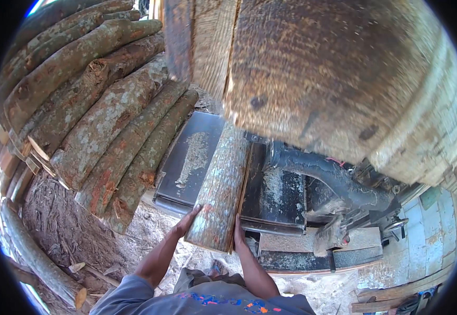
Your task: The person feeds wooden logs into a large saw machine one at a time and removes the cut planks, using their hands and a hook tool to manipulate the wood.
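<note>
A bark-covered log (219, 186), mottled grey and brown, lies lengthwise on a dark metal machine table (178, 195), its near end overhanging the front edge. My left hand (188, 219) presses against the log's left side near that end. On the opposite side, my right hand (239, 234) holds it, with the fingers pointing away from me and partly hidden. The log is gripped between the two hands. Its far end passes out of sight behind a large wooden board (312, 79). Pale sawdust (193, 157) lies on the table left of the log.
Several bark-covered logs (108, 126) are stacked at the left. A curved dark metal machine arm (317, 170) and a handwheel (396, 224) stand right of the log. A long thin log (39, 252) lies on the debris-strewn ground. Pale tiles (422, 239) are at the right.
</note>
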Motion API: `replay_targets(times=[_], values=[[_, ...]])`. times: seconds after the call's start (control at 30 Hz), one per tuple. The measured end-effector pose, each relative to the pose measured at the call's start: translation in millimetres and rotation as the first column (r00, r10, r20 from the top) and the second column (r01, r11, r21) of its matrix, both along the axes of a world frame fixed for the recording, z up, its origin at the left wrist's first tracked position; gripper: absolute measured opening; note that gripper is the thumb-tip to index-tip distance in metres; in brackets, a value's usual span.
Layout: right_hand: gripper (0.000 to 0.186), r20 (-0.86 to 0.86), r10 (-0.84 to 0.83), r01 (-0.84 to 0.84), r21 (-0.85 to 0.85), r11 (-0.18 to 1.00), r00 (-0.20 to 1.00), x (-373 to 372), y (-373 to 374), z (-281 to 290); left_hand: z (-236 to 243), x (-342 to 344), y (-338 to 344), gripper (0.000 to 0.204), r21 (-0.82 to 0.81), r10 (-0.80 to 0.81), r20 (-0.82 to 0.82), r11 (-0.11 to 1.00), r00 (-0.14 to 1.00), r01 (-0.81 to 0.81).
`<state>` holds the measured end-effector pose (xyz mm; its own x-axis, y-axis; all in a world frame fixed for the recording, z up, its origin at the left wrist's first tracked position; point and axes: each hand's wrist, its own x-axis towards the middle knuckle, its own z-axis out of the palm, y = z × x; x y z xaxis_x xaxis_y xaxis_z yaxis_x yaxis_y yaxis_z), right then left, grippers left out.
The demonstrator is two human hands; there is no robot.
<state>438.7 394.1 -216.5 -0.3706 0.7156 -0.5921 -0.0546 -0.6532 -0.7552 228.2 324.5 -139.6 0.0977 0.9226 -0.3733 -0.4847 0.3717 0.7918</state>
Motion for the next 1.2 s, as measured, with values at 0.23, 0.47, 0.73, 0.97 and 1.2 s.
replay_targets(times=[0.23, 0.47, 0.73, 0.97, 1.2], values=[[0.089, -0.094, -0.043, 0.044, 0.012, 0.999, 0.995, 20.5, -107.0, -10.9, -12.7, 26.1, -100.0, 0.058, 0.025, 0.085, 0.041, 0.996, 0.996, -0.086], [0.084, -0.092, -0.054, 0.052, -0.030, 0.998, 0.994, 51.4, -233.4, 19.2, -19.0, 55.9, -217.9, 0.060, -0.028, 0.129, -0.132, 0.991, 0.983, -0.134], [0.079, 0.029, -0.093, 0.091, 0.076, 0.993, 0.995, 88.5, -398.5, 46.9, -49.5, 86.7, -381.4, 0.071, -0.045, 0.163, -0.458, 0.978, 0.874, -0.206], [0.081, 0.029, -0.086, 0.082, 0.096, 0.992, 0.996, 121.1, -522.7, 21.9, -65.0, 112.8, -512.1, 0.070, -0.084, 0.120, -0.107, 0.988, 0.987, -0.129], [0.079, 0.185, -0.069, 0.028, 0.213, 0.977, 0.980, 163.4, -604.5, -36.7, -58.7, 168.0, -593.0, 0.087, -0.114, 0.107, 0.306, 0.991, 0.946, -0.076]])
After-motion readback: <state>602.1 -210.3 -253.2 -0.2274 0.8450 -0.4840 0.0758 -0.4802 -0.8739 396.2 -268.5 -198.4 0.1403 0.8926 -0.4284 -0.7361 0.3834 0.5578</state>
